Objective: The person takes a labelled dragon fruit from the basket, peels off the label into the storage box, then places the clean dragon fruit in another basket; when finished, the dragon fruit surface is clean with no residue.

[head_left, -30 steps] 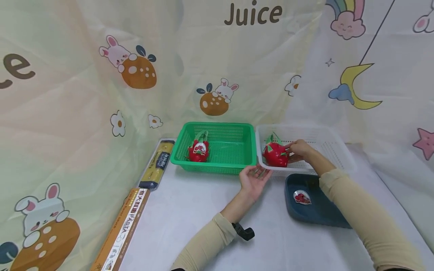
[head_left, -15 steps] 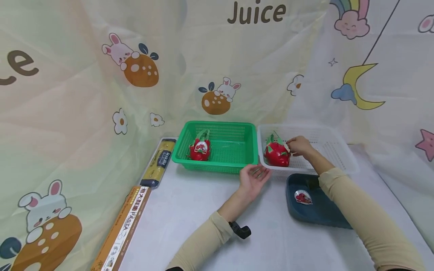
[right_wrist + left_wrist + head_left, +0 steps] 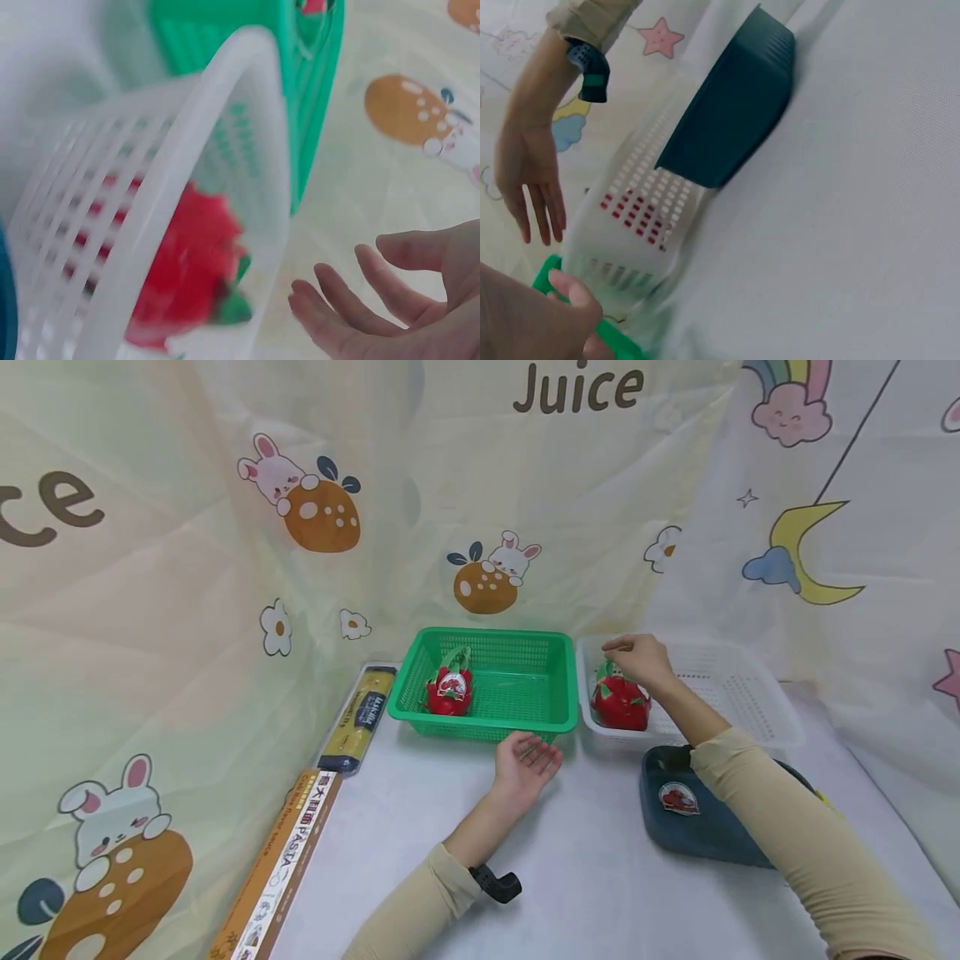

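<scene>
A red dragon fruit with green leaf tips (image 3: 621, 706) lies at the left end of the white basket (image 3: 750, 710). Over that fruit hovers my right hand (image 3: 641, 660); the right wrist view shows its fingers (image 3: 337, 300) spread and holding nothing. My left hand (image 3: 525, 768), palm up with loosely bent fingers, is just in front of the green basket (image 3: 480, 727) and holds nothing. Inside the green basket sits another dragon fruit (image 3: 452, 687) bearing a round label.
A dark blue basket (image 3: 712, 835) with a round sticker (image 3: 679, 798) stands before the white one, partly hidden under my right sleeve. Along the table's left side lie a yellow pasta pack (image 3: 360, 718) and a long orange pasta box (image 3: 281, 860). Printed cloth hangs behind.
My right hand has come off the dragon fruit in the white basket and risen above it. My left hand has drawn back leftward from the white basket's front corner.
</scene>
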Available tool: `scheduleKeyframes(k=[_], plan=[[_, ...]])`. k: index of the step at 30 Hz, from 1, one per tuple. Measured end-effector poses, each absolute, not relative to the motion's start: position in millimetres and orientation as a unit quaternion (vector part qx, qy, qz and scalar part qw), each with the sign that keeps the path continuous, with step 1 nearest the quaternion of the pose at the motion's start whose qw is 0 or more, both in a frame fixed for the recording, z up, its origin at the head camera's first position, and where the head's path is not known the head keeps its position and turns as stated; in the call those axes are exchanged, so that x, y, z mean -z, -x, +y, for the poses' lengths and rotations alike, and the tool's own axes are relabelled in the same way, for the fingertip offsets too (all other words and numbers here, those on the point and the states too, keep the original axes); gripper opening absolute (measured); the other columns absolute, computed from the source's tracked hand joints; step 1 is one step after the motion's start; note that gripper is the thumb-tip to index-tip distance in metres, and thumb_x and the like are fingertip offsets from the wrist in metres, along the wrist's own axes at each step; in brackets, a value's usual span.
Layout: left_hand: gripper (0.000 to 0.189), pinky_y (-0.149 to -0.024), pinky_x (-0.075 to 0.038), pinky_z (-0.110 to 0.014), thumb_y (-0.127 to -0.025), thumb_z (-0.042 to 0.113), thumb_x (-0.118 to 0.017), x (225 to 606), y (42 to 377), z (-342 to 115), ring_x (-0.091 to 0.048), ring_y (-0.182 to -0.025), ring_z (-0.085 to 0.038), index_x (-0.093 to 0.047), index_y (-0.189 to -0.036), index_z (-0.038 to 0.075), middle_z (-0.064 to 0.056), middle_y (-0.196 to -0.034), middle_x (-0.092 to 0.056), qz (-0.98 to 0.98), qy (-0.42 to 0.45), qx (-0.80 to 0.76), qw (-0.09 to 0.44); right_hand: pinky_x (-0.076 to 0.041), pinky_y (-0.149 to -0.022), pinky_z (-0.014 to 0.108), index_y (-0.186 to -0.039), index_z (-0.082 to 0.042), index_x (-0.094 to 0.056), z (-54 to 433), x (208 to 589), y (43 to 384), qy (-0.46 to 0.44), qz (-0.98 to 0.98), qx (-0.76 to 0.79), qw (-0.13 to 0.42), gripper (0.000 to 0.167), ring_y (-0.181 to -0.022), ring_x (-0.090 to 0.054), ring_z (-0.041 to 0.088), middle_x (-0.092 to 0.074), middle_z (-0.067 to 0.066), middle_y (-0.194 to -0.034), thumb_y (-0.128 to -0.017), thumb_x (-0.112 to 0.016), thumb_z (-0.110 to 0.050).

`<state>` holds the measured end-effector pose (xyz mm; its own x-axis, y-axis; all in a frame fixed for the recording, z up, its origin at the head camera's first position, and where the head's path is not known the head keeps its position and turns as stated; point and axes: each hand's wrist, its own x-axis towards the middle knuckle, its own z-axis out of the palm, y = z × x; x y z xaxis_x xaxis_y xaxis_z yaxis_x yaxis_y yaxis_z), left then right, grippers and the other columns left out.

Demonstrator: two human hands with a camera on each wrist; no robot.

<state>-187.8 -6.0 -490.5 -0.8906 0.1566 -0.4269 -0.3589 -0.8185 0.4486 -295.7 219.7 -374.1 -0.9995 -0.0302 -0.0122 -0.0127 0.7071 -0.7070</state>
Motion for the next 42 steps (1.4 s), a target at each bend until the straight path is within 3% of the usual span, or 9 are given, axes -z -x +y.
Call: scheduleKeyframes(k=[5,15,19,25,32,37,42], plan=[[0.015,-0.102,-0.054,-0.046,-0.092,0.015,-0.056,484,188,-34,-0.056,-0.099,-0.025,-0.049,-0.103,0.008,-0.009,-0.105,-0.049,0.261,0.227,-0.937,0.053,-0.054,-0.094,0.049,-0.138,-0.003,-0.065,198,371,298,0.017,0.904,0.426,0.034,0.039,-0.122,-0.059,0.040,-0.061,0.025,-0.141,-0.108,-0.054,-0.025],[0.018,-0.104,-0.053,-0.047,-0.095,0.016,-0.055,474,195,-90,-0.054,-0.101,-0.023,-0.044,-0.108,0.012,-0.008,-0.107,-0.046,0.271,0.256,-0.927,-0.047,-0.054,-0.104,0.050,-0.137,-0.001,-0.065,135,379,308,0.034,0.874,0.482,0.059,0.038,-0.123,-0.062,0.038,-0.063,0.021,-0.137,-0.107,-0.057,-0.024],[0.022,-0.104,-0.053,-0.047,-0.096,0.018,-0.055,473,199,-114,-0.053,-0.102,-0.022,-0.042,-0.114,0.013,-0.006,-0.107,-0.045,0.286,0.266,-0.918,-0.063,-0.057,-0.101,0.048,-0.135,0.003,-0.065,108,385,309,0.027,0.836,0.541,0.092,0.037,-0.121,-0.066,0.037,-0.065,0.023,-0.134,-0.106,-0.060,-0.019],[0.030,-0.103,-0.053,-0.045,-0.097,0.021,-0.055,473,212,-146,-0.050,-0.112,-0.023,-0.047,-0.125,0.013,-0.006,-0.113,-0.045,0.320,0.283,-0.900,-0.088,-0.055,-0.103,0.055,-0.135,0.005,-0.063,69,399,314,0.003,0.780,0.607,0.152,0.036,-0.126,-0.062,0.043,-0.061,0.027,-0.140,-0.105,-0.062,-0.015],[0.056,-0.113,-0.046,-0.053,-0.099,0.023,-0.054,474,215,-171,-0.045,-0.133,-0.027,-0.042,-0.154,0.018,-0.011,-0.138,-0.042,0.309,0.262,-0.910,-0.084,-0.055,-0.101,0.055,-0.132,0.006,-0.065,32,423,317,-0.030,0.766,0.619,0.170,0.036,-0.123,-0.065,0.044,-0.062,0.026,-0.140,-0.102,-0.065,-0.015],[0.055,-0.116,-0.041,-0.060,-0.101,0.022,-0.053,472,211,-183,-0.043,-0.138,-0.029,-0.036,-0.154,0.020,-0.013,-0.147,-0.038,0.277,0.252,-0.924,-0.081,-0.058,-0.099,0.052,-0.138,0.009,-0.058,17,442,319,-0.065,0.752,0.629,0.188,0.042,-0.114,-0.068,0.047,-0.060,0.026,-0.142,-0.103,-0.065,-0.014],[0.056,-0.116,-0.040,-0.061,-0.102,0.021,-0.051,470,212,-190,-0.041,-0.138,-0.029,-0.029,-0.152,0.018,-0.012,-0.144,-0.039,0.243,0.235,-0.938,-0.078,-0.060,-0.095,0.050,-0.141,0.011,-0.053,7,453,325,-0.084,0.728,0.651,0.198,0.048,-0.111,-0.069,0.048,-0.061,0.027,-0.140,-0.101,-0.068,-0.012]])
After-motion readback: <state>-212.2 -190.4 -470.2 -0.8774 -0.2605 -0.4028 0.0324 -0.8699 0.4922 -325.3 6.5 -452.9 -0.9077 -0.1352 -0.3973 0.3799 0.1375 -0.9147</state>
